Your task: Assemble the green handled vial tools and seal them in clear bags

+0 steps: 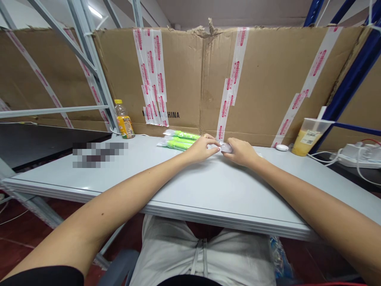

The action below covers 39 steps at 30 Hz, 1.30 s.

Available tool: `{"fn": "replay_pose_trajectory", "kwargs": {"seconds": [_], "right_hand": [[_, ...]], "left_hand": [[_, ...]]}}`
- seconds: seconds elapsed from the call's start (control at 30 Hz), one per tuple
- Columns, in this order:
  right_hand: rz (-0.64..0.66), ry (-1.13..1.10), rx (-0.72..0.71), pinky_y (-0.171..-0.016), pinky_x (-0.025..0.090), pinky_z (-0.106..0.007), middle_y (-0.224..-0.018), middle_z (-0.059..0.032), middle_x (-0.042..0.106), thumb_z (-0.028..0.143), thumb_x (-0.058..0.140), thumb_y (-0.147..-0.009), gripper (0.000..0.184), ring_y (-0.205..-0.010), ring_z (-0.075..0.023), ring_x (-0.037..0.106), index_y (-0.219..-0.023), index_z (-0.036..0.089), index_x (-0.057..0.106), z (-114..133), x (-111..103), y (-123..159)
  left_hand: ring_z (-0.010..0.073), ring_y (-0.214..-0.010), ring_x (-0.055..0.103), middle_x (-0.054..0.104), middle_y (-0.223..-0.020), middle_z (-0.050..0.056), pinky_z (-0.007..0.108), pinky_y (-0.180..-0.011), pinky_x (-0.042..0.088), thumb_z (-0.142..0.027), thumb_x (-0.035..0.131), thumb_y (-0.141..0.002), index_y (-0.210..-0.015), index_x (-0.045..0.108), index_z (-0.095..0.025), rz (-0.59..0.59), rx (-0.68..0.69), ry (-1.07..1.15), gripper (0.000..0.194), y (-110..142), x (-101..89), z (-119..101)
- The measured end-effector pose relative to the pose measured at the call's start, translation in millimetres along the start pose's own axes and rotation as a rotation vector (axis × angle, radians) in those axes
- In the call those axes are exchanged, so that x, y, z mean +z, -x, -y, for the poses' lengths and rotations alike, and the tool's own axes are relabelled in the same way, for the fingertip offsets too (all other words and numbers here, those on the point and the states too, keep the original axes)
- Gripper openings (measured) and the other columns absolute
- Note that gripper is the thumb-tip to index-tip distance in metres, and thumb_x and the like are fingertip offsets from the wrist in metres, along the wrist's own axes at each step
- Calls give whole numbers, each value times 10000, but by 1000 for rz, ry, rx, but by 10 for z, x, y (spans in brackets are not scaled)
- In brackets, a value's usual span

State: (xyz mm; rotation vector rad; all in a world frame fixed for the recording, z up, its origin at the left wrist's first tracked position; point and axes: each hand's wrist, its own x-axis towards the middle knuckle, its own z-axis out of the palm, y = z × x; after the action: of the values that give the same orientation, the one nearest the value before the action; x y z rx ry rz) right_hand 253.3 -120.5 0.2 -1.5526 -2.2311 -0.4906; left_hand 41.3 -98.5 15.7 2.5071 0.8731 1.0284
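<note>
My right hand [241,151] is closed around a small clear, shiny plastic packet [226,147] just above the table. What lies inside the packet is too small to make out. From the left, my left hand [204,147] meets it, thumb and forefinger closing in a pinch at the packet's near-left end. Behind and left of my left hand lie several bright green sticks in clear plastic sleeves [178,143], side by side on the grey-white table [190,186]. My left fingers partly cover their right ends.
A tall cardboard sheet [184,79] stands along the table's back. An orange drink bottle [124,121] is at the back left. To the right are a white round case [282,147], a plastic cup of yellow drink [308,137] and a power strip with cables [357,155].
</note>
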Motion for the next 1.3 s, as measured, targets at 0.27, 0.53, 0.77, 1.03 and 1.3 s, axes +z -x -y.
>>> {"fn": "replay_pose_trajectory", "kwargs": {"seconds": [0.27, 0.53, 0.77, 1.03, 1.3], "right_hand": [[-35, -153, 303, -571, 371, -329, -965, -163, 702, 475, 556, -859, 296, -802, -298, 659, -962, 200, 521, 416, -121, -17], [54, -772, 471, -633, 414, -286, -988, -93, 683, 586, 687, -720, 473, -839, -228, 610, -935, 189, 544, 566, -260, -57], [182, -1321, 529, -466, 269, -265, -636, -4, 547, 444, 713, -749, 291, -513, -119, 422, -839, 176, 643, 423, -379, -93], [156, -1543, 572, -529, 409, -283, -649, -10, 601, 230, 746, -711, 166, -558, -143, 538, -803, 158, 628, 506, -480, -51], [-59, -1657, 646, -549, 426, -271, -649, -1, 607, 271, 752, -731, 200, -587, -141, 555, -792, 174, 589, 701, -366, -30]], "left_hand": [[184, -768, 647, 705, -845, 47, 330, -723, 520, -426, 739, -749, -836, 683, -172, -147, -178, 305, 274, -27, 61, -56], [137, -708, 613, 678, -743, 23, 312, -721, 517, -233, 746, -674, -716, 690, -149, -261, -288, 613, 109, -85, -5, -15], [145, -751, 644, 682, -763, 38, 394, -843, 534, -244, 807, -658, -776, 704, -130, -215, -251, 827, 194, -84, -49, -60], [143, -781, 642, 657, -771, 27, 345, -815, 549, -216, 809, -663, -836, 677, -123, -327, -256, 852, 236, -116, -29, -103], [160, -683, 673, 684, -839, 50, 342, -700, 543, -174, 784, -756, -1145, 434, -164, -353, -514, 926, 523, -81, -44, -284]]}}
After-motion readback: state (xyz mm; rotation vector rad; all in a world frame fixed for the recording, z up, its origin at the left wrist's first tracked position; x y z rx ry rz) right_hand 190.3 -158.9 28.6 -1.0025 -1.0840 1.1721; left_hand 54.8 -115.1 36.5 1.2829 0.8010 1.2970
